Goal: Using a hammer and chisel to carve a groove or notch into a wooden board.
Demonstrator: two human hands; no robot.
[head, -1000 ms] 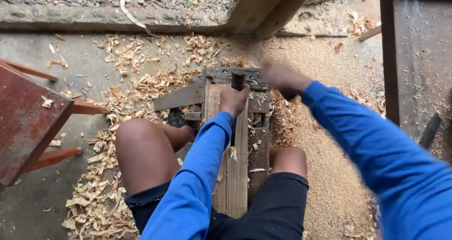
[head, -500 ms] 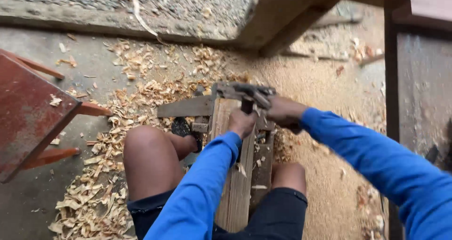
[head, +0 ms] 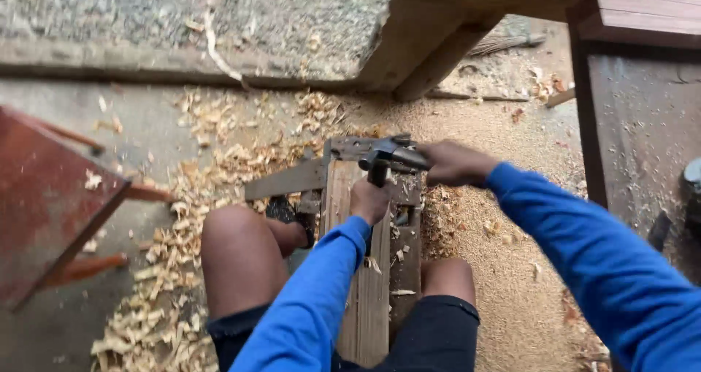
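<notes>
A long pale wooden plank (head: 369,299) lies on a low wooden bench (head: 405,262) between the person's knees. A dark metal hand plane (head: 391,156) sits at its far end. The left hand (head: 369,200) is clamped on its rear handle, the right hand (head: 453,164) is closed around its front. Planing well here likely needs even downward pressure along the grain.

Two hands: left hand (head: 369,200), right hand (head: 454,163). Two blue sleeves (head: 314,299). Two bare knees (head: 237,251). One dark tool (head: 391,155), gripped by both hands. One narrow plank (head: 369,284) between knees, lying on one rough wooden frame (head: 350,149). One red-brown stool (head: 44,197) at left, three legs showing. Two timber beams (head: 431,43) above. Wood shavings (head: 190,189) on floor: too many to count.
</notes>
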